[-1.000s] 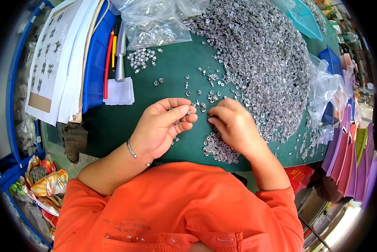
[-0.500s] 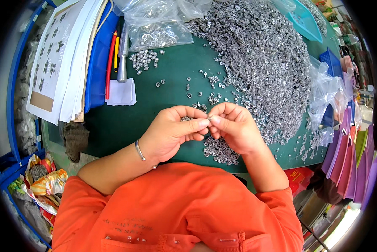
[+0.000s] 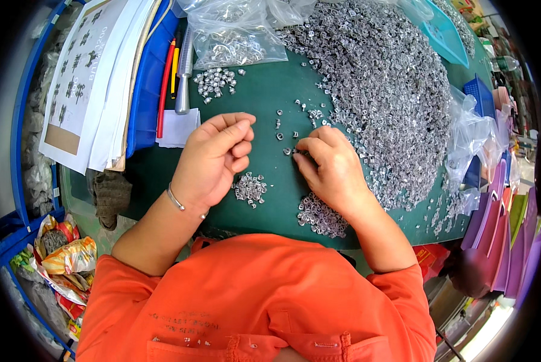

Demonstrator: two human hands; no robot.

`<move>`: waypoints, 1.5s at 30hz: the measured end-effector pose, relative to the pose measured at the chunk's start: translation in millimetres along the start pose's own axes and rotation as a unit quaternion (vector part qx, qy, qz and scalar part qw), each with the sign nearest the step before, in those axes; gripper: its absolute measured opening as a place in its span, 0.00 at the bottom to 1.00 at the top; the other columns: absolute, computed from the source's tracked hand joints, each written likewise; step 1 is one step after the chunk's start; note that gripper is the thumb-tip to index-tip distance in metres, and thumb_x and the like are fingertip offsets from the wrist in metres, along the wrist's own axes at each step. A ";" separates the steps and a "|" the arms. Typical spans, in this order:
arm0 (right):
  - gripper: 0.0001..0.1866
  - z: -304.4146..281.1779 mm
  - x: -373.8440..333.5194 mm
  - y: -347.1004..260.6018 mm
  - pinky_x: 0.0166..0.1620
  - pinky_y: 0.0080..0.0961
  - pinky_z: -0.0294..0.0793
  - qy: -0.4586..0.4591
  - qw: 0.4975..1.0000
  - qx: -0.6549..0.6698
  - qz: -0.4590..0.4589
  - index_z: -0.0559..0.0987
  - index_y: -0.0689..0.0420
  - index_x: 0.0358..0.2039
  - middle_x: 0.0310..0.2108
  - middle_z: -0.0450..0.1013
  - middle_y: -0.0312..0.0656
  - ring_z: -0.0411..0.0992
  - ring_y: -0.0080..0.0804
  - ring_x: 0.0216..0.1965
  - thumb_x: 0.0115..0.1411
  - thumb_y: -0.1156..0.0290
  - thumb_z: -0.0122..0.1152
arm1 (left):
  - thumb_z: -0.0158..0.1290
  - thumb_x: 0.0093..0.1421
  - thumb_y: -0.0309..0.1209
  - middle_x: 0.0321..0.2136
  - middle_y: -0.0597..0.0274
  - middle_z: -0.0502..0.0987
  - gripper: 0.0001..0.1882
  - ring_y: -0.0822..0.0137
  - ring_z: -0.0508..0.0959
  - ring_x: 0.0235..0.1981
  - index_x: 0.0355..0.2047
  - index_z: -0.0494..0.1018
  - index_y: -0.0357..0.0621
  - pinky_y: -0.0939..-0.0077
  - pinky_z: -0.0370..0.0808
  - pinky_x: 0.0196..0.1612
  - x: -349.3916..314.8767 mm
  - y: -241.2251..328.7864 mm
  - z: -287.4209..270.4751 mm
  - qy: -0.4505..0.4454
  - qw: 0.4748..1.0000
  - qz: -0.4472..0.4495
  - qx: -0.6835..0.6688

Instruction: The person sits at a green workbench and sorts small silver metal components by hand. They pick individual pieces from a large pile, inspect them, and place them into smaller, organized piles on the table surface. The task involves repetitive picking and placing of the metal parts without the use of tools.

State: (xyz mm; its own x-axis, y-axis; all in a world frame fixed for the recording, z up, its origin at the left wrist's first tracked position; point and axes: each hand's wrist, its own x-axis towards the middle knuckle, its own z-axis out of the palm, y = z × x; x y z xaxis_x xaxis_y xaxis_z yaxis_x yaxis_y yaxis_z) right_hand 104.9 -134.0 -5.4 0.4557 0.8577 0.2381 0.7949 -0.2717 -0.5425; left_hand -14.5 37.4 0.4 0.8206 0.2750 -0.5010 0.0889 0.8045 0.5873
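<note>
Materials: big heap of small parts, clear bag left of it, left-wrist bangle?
Heap of small parts: grey, glinting, so probably metal; plated plastic possible. Clear bag: apparently thin plastic film, glossy, see-through, creased. Bangle: likely polished silver-toned metal, from its bright highlight.

From afar I count two hands, left hand (image 3: 215,154) and right hand (image 3: 333,169), over one table (image 3: 255,96). Beside the left hand sits one small pile (image 3: 249,190) of metal pieces; just below the right, a second pile (image 3: 321,216). Beyond the right: one large heap (image 3: 391,102). Beyond the left: one bead cluster (image 3: 216,83), one red pen (image 3: 166,90), one yellow pen (image 3: 174,72).
</note>
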 end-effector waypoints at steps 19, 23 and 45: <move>0.08 -22.5 -14.2 5.5 0.26 0.16 0.71 -0.061 0.571 0.727 0.377 0.76 0.64 0.34 0.26 0.75 0.41 0.72 0.23 0.25 0.57 0.73 0.57 | 0.55 0.55 0.24 0.26 0.68 0.74 0.04 0.86 0.68 0.23 0.31 0.73 0.38 0.91 0.63 0.22 1.3 -24.7 40.2 -0.074 0.928 0.060 0.361; 0.07 -24.8 -11.1 3.3 0.26 0.16 0.70 -0.041 0.736 0.562 0.375 0.77 0.63 0.33 0.27 0.74 0.39 0.71 0.21 0.25 0.57 0.73 0.57 | 0.52 0.56 0.24 0.27 0.63 0.73 0.02 0.82 0.66 0.21 0.27 0.71 0.39 0.88 0.62 0.21 2.8 -23.3 33.0 -0.060 0.969 0.020 0.240; 0.10 -8.3 4.6 -18.7 0.32 0.29 0.71 0.089 0.980 0.164 -0.063 0.75 0.60 0.30 0.27 0.73 0.43 0.71 0.39 0.28 0.45 0.84 0.59 | 0.42 0.62 0.28 0.31 0.56 0.74 0.12 0.72 0.73 0.26 0.40 0.69 0.32 0.84 0.71 0.22 -4.9 -22.3 14.7 -0.049 0.988 -0.149 0.001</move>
State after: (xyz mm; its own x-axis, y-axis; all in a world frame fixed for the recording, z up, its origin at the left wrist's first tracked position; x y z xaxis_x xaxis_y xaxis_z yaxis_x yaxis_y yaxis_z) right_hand 95.4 -128.6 12.6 0.4481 0.7772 0.4418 0.6912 0.0122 -0.7225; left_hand -12.1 10.4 -0.9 0.8082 -0.0256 -0.5884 0.3352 0.8414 0.4238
